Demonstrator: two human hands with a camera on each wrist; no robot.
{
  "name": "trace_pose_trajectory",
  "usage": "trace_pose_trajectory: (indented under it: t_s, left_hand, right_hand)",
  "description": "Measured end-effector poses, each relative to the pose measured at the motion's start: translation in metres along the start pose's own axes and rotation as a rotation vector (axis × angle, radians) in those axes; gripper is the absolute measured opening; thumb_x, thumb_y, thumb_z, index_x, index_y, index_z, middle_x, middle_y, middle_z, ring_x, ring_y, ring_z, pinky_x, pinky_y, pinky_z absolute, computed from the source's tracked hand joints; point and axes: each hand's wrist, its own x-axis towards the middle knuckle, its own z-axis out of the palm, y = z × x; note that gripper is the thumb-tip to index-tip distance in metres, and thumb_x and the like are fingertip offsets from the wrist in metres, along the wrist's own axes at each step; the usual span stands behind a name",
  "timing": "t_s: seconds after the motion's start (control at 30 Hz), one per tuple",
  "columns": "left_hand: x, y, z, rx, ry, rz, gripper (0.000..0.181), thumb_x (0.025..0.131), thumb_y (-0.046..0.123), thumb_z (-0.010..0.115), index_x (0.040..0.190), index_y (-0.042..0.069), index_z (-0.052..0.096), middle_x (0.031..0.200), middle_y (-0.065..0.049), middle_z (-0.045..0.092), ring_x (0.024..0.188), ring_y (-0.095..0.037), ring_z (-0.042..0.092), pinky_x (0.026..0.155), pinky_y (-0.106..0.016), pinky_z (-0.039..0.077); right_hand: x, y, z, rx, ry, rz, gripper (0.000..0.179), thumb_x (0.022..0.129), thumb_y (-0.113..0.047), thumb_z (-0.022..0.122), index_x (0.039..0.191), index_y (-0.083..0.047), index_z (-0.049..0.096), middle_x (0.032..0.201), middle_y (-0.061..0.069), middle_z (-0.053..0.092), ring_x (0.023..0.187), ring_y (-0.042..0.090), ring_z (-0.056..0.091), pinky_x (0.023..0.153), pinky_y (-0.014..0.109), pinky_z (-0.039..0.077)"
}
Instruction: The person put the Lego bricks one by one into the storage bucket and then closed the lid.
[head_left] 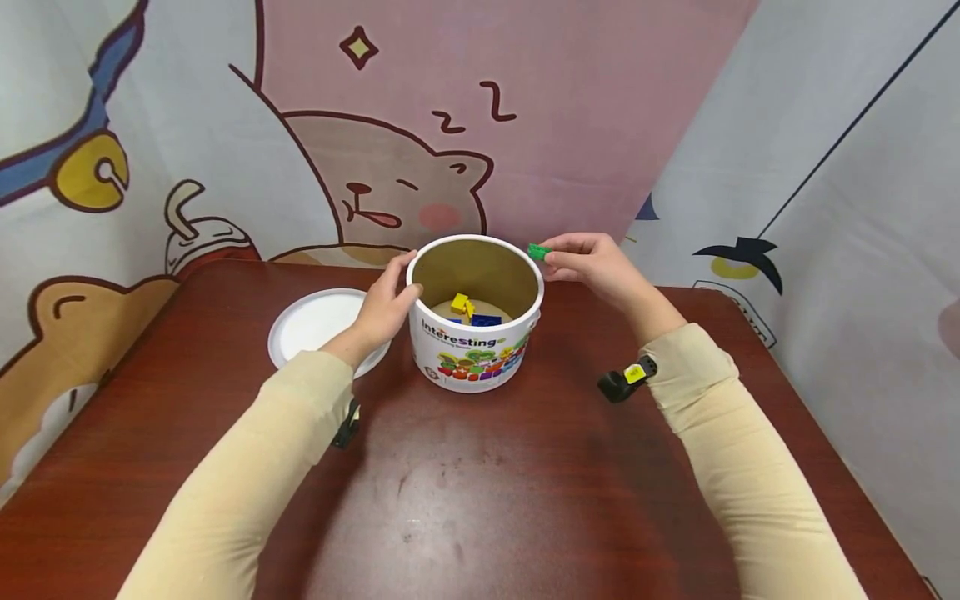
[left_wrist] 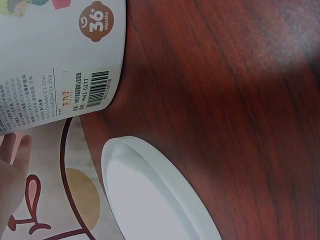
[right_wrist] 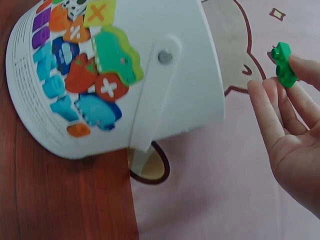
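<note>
A white bucket with a colourful printed label stands upright on the table. At its left side my left hand holds it by the rim, with thumb and fingers spread along the edge. In the left wrist view only part of that hand shows, beside the wall. My right hand pinches a small green toy brick between thumb and fingers, just above the rim on the right. The right wrist view shows studs on the brick. Inside the bucket lie yellow bricks and a dark blue brick.
A round white lid lies on the table left of the bucket, partly behind the left forearm. The reddish-brown table ends just behind the bucket, against a printed cloth. A handle hangs along the bucket's side.
</note>
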Motion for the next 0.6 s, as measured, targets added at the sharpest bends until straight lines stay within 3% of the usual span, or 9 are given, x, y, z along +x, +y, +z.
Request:
trace_pose_trajectory:
  t_s: [0.27, 0.47, 0.6]
  left_hand:
    - [0.0, 0.001, 0.002, -0.001, -0.01, -0.008, 0.057, 0.092, 0.023, 0.044, 0.146, 0.018, 0.029, 0.149, -0.01, 0.036, 0.13, -0.027, 0.042, 0.111, -0.042, 0.033]
    - [-0.001, 0.001, 0.001, 0.002, -0.014, -0.012, 0.057, 0.092, 0.023, 0.044, 0.146, 0.018, 0.028, 0.15, -0.009, 0.035, 0.132, -0.027, 0.041, 0.111, -0.043, 0.032]
    - [-0.001, 0.001, 0.001, 0.018, -0.014, -0.009, 0.057, 0.092, 0.023, 0.043, 0.147, 0.018, 0.027, 0.15, -0.009, 0.034, 0.133, -0.028, 0.039, 0.112, -0.044, 0.031]
  right_hand:
    - [0.008, -0.005, 0.017, -0.155, -0.024, 0.025, 0.029, 0.086, -0.007, 0.063, 0.111, 0.007, 0.063, 0.082, -0.008, 0.069, 0.077, 0.008, 0.067, 0.077, 0.022, 0.055]
    - [0.014, -0.006, 0.029, -0.181, -0.035, 0.044, 0.03, 0.085, -0.006, 0.064, 0.111, 0.007, 0.063, 0.087, -0.004, 0.069, 0.079, 0.012, 0.068, 0.084, 0.033, 0.055]
    - [0.017, -0.006, 0.034, -0.197, -0.018, 0.056, 0.03, 0.086, -0.009, 0.064, 0.112, 0.007, 0.063, 0.09, 0.001, 0.07, 0.077, 0.012, 0.068, 0.083, 0.032, 0.055]
